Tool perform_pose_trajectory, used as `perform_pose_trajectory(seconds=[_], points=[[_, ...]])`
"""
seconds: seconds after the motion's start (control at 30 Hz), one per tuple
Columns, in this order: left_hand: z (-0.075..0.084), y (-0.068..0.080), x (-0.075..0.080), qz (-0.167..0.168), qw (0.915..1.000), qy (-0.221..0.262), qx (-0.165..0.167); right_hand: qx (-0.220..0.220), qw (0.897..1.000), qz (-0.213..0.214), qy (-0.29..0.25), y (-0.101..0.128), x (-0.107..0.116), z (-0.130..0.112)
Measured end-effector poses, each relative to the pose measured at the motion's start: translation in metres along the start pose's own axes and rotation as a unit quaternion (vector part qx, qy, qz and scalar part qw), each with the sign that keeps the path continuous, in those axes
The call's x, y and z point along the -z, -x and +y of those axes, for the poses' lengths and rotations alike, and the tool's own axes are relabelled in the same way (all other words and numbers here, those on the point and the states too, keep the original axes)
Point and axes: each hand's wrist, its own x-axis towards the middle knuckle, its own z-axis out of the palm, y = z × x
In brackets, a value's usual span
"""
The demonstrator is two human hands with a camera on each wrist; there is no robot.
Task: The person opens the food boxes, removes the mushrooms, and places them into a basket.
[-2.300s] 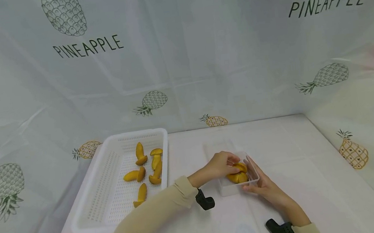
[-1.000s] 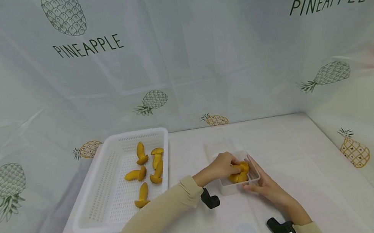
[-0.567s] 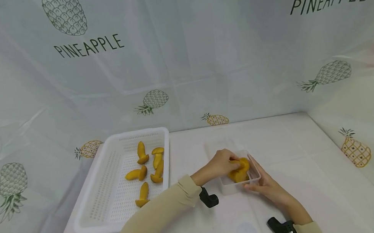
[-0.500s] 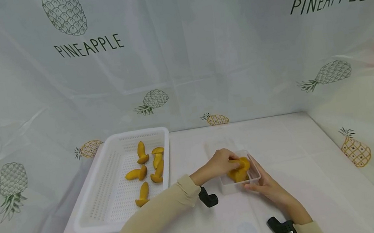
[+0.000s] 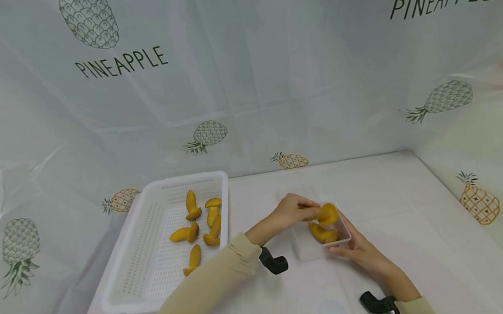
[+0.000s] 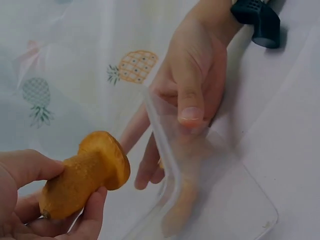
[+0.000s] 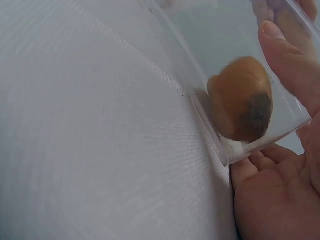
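A yellow mushroom is pinched by my left hand between thumb and fingers, held above a clear plastic box. In the left wrist view the mushroom lies tilted, its cap pointing away from the palm. The clear box stands on the table, with another mushroom lying inside; through the wall in the right wrist view this mushroom shows a dark patch. My right hand grips the box at its right side, thumb on the near wall and fingers along the side.
To the left sits a white perforated basket with several yellow mushrooms spread in its right half. Behind my left hand lies a faint flat clear piece. A pineapple-print sheet hangs behind and beside the table.
My left hand has risen from inside the box with one mushroom, uncovering the other mushroom in there. My right hand has stayed on the box.
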Motion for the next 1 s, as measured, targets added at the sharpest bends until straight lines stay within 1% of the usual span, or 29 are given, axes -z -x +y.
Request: perform_pose_trajectory(seconds=[0.17, 0.23, 0.3, 0.4, 0.47, 0.57, 0.73, 1.0], points=[[0.002, 0.001, 0.008, 0.003, 0.9979, 0.060, 0.025, 0.002, 1.000, 0.004, -0.004, 0.000, 0.000, 0.000], [0.004, 0.003, 0.012, 0.008, 0.9955, 0.088, 0.033, 0.000, 1.000, 0.005, 0.001, 0.000, 0.000, 0.000], [0.005, 0.005, 0.016, 0.013, 0.9924, 0.116, 0.040, -0.001, 1.000, 0.001, -0.005, 0.000, 0.000, 0.000], [0.005, 0.008, 0.024, 0.021, 0.9889, 0.140, 0.045, 0.000, 1.000, -0.004, -0.013, -0.001, 0.000, 0.000], [0.004, 0.010, 0.029, 0.026, 0.9873, 0.150, 0.045, 0.001, 1.000, -0.005, -0.016, -0.001, -0.001, 0.000], [0.003, 0.015, 0.039, 0.032, 0.9846, 0.166, 0.044, -0.005, 1.000, 0.002, 0.000, -0.001, -0.001, -0.001], [0.002, 0.027, 0.058, 0.043, 0.9797, 0.190, 0.048, -0.017, 1.000, 0.011, 0.014, -0.001, -0.003, -0.003], [-0.005, 0.047, 0.090, 0.082, 0.9701, 0.221, 0.059, -0.015, 1.000, 0.009, 0.013, 0.000, -0.001, -0.003]])
